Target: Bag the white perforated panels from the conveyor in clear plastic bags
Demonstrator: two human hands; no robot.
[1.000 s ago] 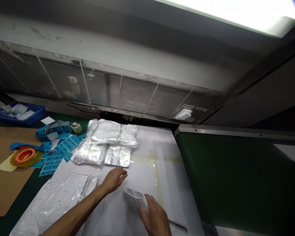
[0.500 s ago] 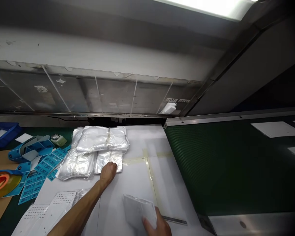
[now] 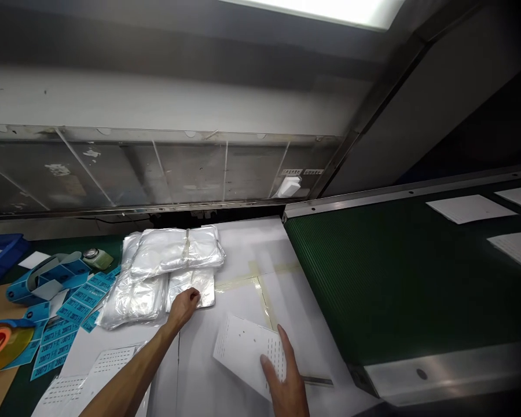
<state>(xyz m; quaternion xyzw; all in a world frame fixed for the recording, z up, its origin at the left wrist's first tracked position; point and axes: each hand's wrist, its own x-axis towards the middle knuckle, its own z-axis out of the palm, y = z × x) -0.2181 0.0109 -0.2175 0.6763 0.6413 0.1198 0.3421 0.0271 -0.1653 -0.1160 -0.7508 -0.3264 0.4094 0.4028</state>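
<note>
Touching a foil bag (image 3: 190, 288) with our curled left hand (image 3: 182, 308), we rest our open right hand (image 3: 285, 379) on a perforated sheet (image 3: 243, 353).

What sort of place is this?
Likely a factory packing station: a green conveyor belt carrying white sheets, silvery plastic bags, and strips of blue printed labels.

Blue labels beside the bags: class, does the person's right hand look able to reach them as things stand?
Probably not directly. The right hand rests on a white perforated sheet, and the left forearm and clear plastic bags lie between it and the blue labels; it must cross them.
</note>
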